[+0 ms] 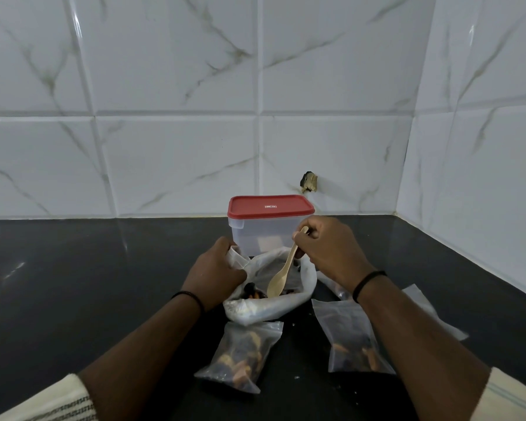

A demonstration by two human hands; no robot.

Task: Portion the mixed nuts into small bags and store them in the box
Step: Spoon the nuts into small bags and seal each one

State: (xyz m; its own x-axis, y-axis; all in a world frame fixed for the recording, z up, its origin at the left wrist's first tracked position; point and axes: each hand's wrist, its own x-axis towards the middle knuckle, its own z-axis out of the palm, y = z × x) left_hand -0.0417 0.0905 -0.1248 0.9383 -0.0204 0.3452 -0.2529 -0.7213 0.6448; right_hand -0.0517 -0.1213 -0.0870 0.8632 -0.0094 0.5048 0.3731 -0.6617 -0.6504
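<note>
Fingers (301,237) of the right hand (328,247) are curled round the upper handle of a pale wooden spoon (281,276), pinching it near its tip, while the spoon slants down and leftward so that its bowl sits inside the mouth of a large cloudy white plastic bag (274,308). Dark and orange mixed nuts (257,294) show in that bag just beside the spoon bowl. On the other side the left hand (214,275) grips the bag's upper left rim, its fingers folded over the plastic and holding the mouth apart.

Just nearer the camera, a small clear zip bag filled with nuts (237,358) lies flat on the black glossy tabletop (88,268), its top edge tucked against the bottom of the large bag. To the right, a second small clear filled bag (351,338) lies partly under the right forearm, and further right a flat, seemingly empty clear bag (422,305) pokes out from behind the same forearm. Another bit of plastic shows beside the right wrist; what it holds cannot be made out.

Behind the large bag stands a translucent rectangular plastic box (255,238) with a red lid (269,205) closed on top, partly hidden by the right hand. Each wrist wears a thin black band, and cream knitted sleeves are pushed up the forearms. White marble-pattern tiles (176,162) cover the wall behind and to the right.
</note>
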